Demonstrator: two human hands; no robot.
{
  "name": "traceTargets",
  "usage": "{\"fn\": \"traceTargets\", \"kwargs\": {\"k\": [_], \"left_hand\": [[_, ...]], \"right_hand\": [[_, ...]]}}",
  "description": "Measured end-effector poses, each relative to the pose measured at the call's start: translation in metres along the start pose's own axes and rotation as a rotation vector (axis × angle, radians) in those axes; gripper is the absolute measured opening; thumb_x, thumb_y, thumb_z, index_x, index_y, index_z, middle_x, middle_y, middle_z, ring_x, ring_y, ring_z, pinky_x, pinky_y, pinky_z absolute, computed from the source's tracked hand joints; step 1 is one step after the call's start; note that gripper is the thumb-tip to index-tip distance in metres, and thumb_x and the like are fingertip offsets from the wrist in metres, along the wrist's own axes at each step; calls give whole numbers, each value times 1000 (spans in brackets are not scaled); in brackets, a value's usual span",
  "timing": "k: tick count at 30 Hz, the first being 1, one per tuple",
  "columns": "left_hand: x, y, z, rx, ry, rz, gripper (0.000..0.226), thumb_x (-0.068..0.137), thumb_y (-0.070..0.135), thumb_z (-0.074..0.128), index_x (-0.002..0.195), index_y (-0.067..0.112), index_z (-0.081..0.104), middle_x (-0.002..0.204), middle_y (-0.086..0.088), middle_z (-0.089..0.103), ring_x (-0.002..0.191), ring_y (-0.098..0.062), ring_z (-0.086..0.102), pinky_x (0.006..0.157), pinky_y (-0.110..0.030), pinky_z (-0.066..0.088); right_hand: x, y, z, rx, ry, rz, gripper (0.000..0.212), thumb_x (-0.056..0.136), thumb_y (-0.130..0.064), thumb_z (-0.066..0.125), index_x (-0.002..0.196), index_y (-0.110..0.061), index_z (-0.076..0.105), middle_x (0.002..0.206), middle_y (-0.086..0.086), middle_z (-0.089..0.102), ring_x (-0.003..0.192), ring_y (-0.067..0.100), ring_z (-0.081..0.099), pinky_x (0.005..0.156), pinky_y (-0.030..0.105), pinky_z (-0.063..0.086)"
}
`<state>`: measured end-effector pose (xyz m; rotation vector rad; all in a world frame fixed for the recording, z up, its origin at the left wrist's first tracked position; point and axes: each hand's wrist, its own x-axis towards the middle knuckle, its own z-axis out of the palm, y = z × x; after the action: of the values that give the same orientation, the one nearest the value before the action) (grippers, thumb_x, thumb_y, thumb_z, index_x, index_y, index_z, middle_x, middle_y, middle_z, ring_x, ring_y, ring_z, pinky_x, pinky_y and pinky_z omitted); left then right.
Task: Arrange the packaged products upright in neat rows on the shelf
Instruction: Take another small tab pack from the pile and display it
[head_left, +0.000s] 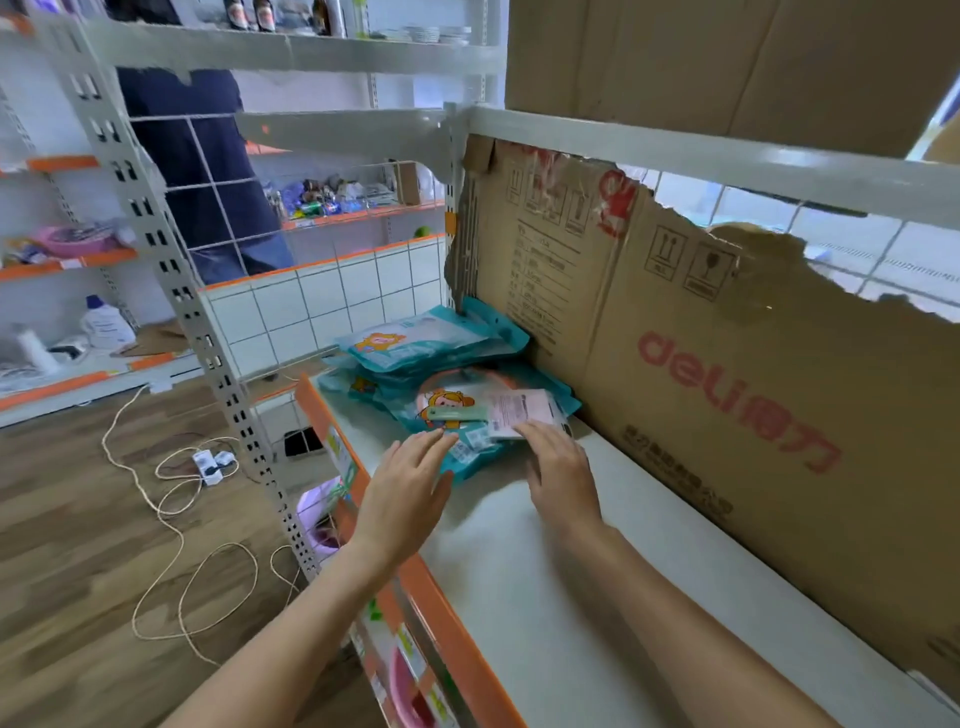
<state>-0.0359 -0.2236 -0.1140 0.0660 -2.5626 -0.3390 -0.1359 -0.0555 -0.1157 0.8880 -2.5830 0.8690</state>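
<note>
Head view shows teal packets (447, 379) lying flat in a loose pile at the shelf's (545, 597) far end against the cardboard (727, 364), the left hand (410, 478) spread beside the nearest packet, the right hand (561, 467) flat with fingertips on it.

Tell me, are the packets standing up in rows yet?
Not yet. Nothing looks done: the teal packets lie flat in a messy pile at the shelf's far end. In hand: the left hand and right hand are flat on the nearest packets, no grip taken. Left: standing them all upright in rows.
</note>
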Motion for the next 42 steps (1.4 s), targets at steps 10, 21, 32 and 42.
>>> {"fn": "traceTargets", "kwargs": {"k": [10, 21, 32, 42], "left_hand": [[5, -17, 29, 62, -97, -36, 45, 89, 34, 38, 119, 10, 62, 120, -12, 62, 110, -30, 59, 90, -50, 50], [8, -19, 28, 21, -89, 13, 42, 93, 34, 37, 117, 11, 63, 118, -9, 63, 112, -27, 58, 96, -47, 46], [50, 16, 20, -286, -81, -105, 38, 96, 29, 47, 133, 19, 49, 128, 0, 57, 116, -17, 53, 96, -31, 42], [63, 57, 33, -645, -209, -139, 58, 92, 13, 56, 127, 49, 28, 124, 12, 51, 103, 3, 56, 84, -12, 46]], "right_hand": [[34, 19, 22, -47, -52, -59, 41, 85, 4, 55, 119, -15, 64, 126, 7, 59, 123, 27, 47, 105, 37, 30], [36, 22, 14, 66, 172, -162, 36, 69, 10, 73, 99, -10, 73, 96, 6, 73, 90, 23, 69, 76, 36, 56], [36, 12, -27, 522, 214, 196, 34, 88, 3, 57, 115, -16, 66, 110, -11, 65, 103, 0, 58, 96, 23, 47], [17, 31, -60, 822, 318, 384, 33, 84, 7, 60, 101, -22, 65, 97, -12, 67, 91, -4, 63, 76, 12, 50]]}}
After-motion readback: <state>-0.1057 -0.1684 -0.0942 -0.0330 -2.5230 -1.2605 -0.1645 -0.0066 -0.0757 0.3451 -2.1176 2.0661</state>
